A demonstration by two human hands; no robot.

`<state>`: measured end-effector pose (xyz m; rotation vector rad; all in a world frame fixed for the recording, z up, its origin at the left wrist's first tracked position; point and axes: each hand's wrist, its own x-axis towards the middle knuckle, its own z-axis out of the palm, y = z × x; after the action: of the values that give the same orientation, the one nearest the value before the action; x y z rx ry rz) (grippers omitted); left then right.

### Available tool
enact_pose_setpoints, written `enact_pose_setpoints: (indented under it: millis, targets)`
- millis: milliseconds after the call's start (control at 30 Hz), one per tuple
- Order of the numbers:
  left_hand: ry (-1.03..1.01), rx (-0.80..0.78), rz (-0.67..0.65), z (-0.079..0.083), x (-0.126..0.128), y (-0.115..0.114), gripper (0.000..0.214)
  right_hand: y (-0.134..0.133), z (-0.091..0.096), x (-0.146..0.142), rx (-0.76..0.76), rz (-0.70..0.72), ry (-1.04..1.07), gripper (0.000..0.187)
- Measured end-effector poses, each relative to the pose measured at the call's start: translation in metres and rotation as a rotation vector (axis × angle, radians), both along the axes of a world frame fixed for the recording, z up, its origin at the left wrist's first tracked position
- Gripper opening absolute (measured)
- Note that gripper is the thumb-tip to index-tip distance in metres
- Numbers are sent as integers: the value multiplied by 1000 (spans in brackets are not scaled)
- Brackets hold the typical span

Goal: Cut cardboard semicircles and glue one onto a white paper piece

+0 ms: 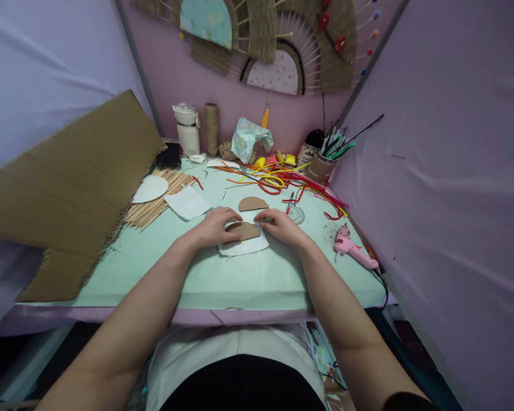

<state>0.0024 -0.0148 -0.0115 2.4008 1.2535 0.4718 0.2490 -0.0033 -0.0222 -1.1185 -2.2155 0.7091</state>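
Note:
Between my hands a brown cardboard half circle [243, 230] lies flat on a piece of white fabric [245, 248], its straight edge toward me. My left hand [218, 225] grips the half circle at its left end, fingers curved over the far side and thumb close to the edge. At the right end, my right hand [280, 224] has thumb and fingers bent in against the same half circle; its fingertips are small and partly hidden. Just beyond lies a second cardboard half circle [253, 204], touched by neither hand.
A large cardboard sheet [72, 171] leans in from the left beside thin wooden sticks [143, 214] and a white square [187, 202]. Red-handled scissors [270, 184] lie among colored pipe cleaners [312, 181] at the back. A pink glue gun [354, 251] rests at the right edge.

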Motion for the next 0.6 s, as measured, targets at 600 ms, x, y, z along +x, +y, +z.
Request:
enact_pose_setpoints:
  millis: [600]
  targets:
    - [20, -89, -135, 0, -1, 3, 50, 2, -6, 4, 20, 61, -143, 23]
